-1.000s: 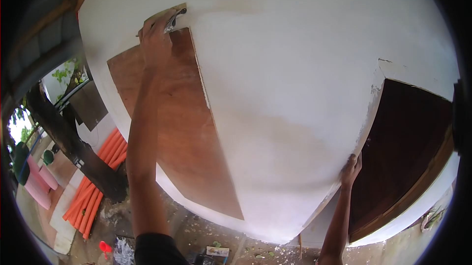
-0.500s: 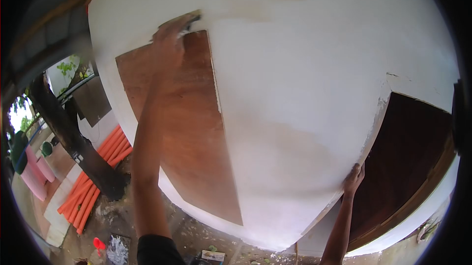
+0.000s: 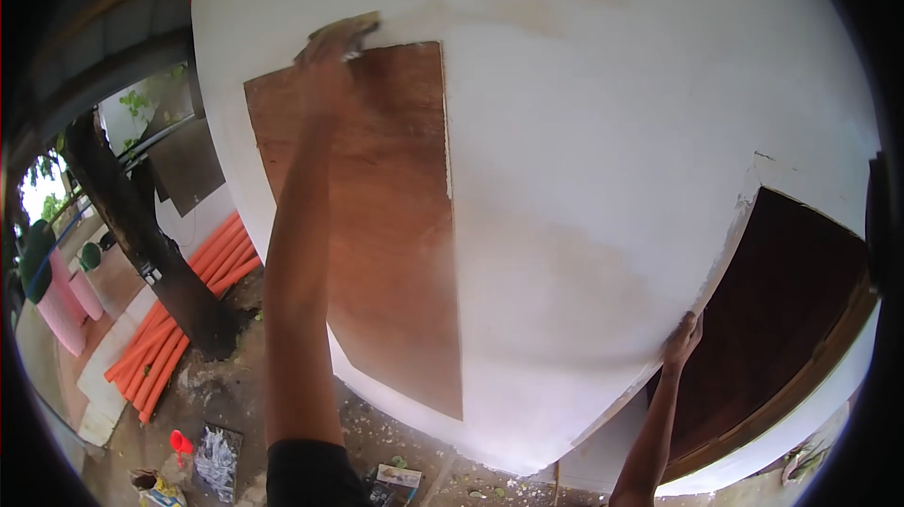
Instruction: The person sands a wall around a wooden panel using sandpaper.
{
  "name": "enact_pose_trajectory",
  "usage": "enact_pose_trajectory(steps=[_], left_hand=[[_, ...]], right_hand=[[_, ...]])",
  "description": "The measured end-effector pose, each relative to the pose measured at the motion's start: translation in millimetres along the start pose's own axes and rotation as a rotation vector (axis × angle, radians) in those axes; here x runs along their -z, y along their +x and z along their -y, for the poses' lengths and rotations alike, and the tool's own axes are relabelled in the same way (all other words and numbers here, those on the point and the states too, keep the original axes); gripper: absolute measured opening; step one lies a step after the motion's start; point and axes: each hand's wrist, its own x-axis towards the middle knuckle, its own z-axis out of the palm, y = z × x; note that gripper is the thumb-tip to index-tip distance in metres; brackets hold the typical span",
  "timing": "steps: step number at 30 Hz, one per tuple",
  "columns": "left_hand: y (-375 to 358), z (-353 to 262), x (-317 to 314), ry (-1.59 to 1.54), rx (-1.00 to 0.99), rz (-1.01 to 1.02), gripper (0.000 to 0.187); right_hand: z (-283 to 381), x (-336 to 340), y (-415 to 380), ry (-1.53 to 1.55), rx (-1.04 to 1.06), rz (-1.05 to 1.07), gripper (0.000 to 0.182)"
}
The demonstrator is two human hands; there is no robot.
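Note:
My left hand [image 3: 328, 50], blurred by motion, is closed on a flat tan-edged sanding block [image 3: 367, 23]. It presses near the top edge of a brown wood panel [image 3: 391, 177], which is set in a large white board [image 3: 565, 121]. Faint beige patches mark the white surface. On the right, my right hand [image 3: 680, 339] grips the white board's edge beside a dark brown recess [image 3: 767, 319], fingers curled round that edge.
Orange pipes [image 3: 179, 319] lie on the ground at left by a dark tree trunk [image 3: 151, 234]. Below are a red object [image 3: 181, 444], a board smeared with white [image 3: 218, 465] and a yellow-and-white bag [image 3: 155, 490]. Pink cylinders [image 3: 61, 317] stand farther off.
The view has shifted, so the board sits farther right in the picture. My left hand with the sanding block has moved left relative to the brown panel. My right hand keeps its grip.

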Motion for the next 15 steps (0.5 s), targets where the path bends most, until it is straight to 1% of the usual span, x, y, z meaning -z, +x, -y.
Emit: enact_pose_trajectory(steps=[1, 3, 4, 5, 6, 8, 9, 10, 11, 12, 13, 14, 15], left_hand=[[-2, 24, 8, 0.051, 0.321, 0.168, 0.04], [-46, 86, 21, 0.176, 0.356, 0.049, 0.038], [-79, 101, 37, 0.167, 0.268, -0.052, 0.038], [-117, 113, 54, 0.073, 0.364, 0.072, 0.045], [-169, 123, 70, 0.038, 0.319, 0.07, 0.047], [-302, 117, 123, -0.039, 0.389, 0.255, 0.046], [-369, 94, 164, -0.038, 0.566, 0.391, 0.044], [-484, 95, 189, 0.063, 0.918, 0.54, 0.05], [-569, 78, 237, 0.04, 1.184, 0.747, 0.058], [-623, 34, 291, 0.134, 1.373, 0.898, 0.049], [-717, 7, 347, 0.229, 1.34, 0.906, 0.056], [-752, -37, 404, 0.291, 1.455, 0.957, 0.057], [-757, -73, 450, 0.359, 1.593, 1.009, 0.058]], right_hand=[[-1, -2, 0, -0.016, 0.019, -0.024, 0.079], [1, -5, 7, -0.017, 0.057, -0.045, 0.08], [5, -6, 5, -0.008, 0.064, -0.039, 0.08], [10, -7, 4, 0.001, 0.071, -0.032, 0.081], [13, -7, 5, -0.008, 0.052, -0.027, 0.08], [13, -3, 3, -0.033, 0.003, -0.004, 0.076], [13, -2, 0, -0.036, -0.014, 0.012, 0.076], [15, -1, -2, -0.038, -0.025, 0.03, 0.076], [15, -2, 1, -0.04, -0.026, 0.044, 0.076], [11, -3, 4, -0.047, 0.004, 0.007, 0.075], [3, -5, 4, -0.057, 0.034, -0.027, 0.074], [-2, -6, 5, -0.068, 0.064, -0.059, 0.073], [0, -2, 5, -0.075, 0.011, -0.012, 0.072]])
